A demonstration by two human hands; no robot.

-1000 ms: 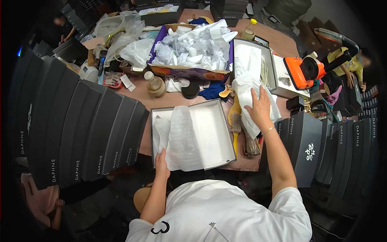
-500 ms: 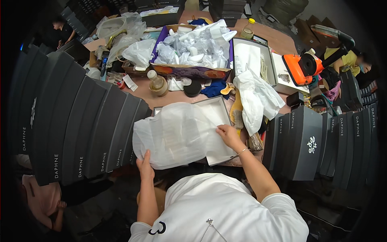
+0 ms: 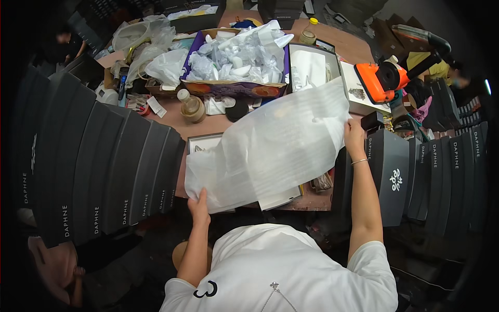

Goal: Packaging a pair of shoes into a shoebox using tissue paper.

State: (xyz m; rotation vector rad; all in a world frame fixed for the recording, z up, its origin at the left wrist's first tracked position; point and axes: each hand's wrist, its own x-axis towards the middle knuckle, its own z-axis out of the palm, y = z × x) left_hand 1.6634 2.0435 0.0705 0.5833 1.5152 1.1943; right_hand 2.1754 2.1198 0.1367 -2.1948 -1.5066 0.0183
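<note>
A large sheet of white tissue paper (image 3: pixel 270 148) is spread wide in the air over an open shoe box (image 3: pixel 200 141), which is mostly hidden under it. My left hand (image 3: pixel 199 205) grips the sheet's near left corner. My right hand (image 3: pixel 354 136) grips its far right edge, arm stretched out. The sheet slopes up from left to right.
Rows of dark shoe boxes (image 3: pixel 99 171) stand at the left and at the right (image 3: pixel 436 171). A purple box full of crumpled white paper (image 3: pixel 239 57) sits behind. An orange tool (image 3: pixel 379 80), a small bottle (image 3: pixel 191 106) and an open white box (image 3: pixel 312 65) lie on the brown table (image 3: pixel 208 125).
My right hand took the white paper from the right, brought it over the open box, then pulled it out wide to the right. My left hand moved from the box edge to the sheet's corner.
</note>
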